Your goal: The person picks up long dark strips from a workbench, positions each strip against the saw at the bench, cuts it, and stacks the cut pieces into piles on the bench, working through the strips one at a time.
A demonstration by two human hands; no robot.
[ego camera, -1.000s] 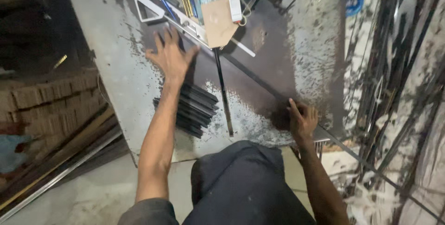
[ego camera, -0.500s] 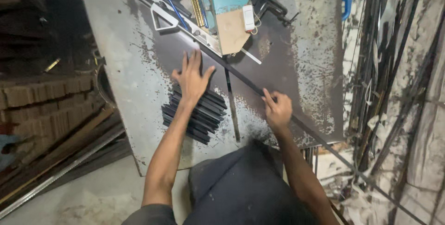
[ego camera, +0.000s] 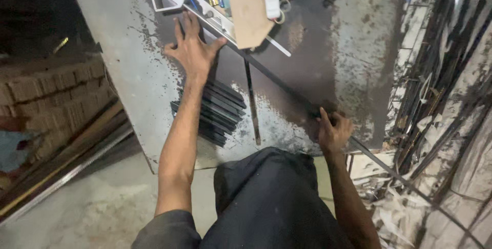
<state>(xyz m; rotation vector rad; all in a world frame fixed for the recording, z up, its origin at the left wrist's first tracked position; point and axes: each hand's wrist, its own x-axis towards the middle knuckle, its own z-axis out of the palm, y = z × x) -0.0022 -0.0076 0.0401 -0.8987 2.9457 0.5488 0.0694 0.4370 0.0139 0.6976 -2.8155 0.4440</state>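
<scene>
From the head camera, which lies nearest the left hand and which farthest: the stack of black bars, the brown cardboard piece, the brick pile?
Measured from the left hand:
1. Brown cardboard piece, just to its right.
2. Stack of black bars, below the wrist.
3. Brick pile, far left, off the metal sheet.

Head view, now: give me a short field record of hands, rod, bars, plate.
surface: worn metal plate, patchy dark and grey
left hand: flat, fingers spread, pressing on the plate near a long metal straightedge
right hand: closed around a long thin rod near the plate's edge
rod: runs diagonally across the plate and past its edge
stack: short dark flat bars, partly under the left forearm
loose piece: single dark bar beside the stack
top edge: cardboard piece
</scene>
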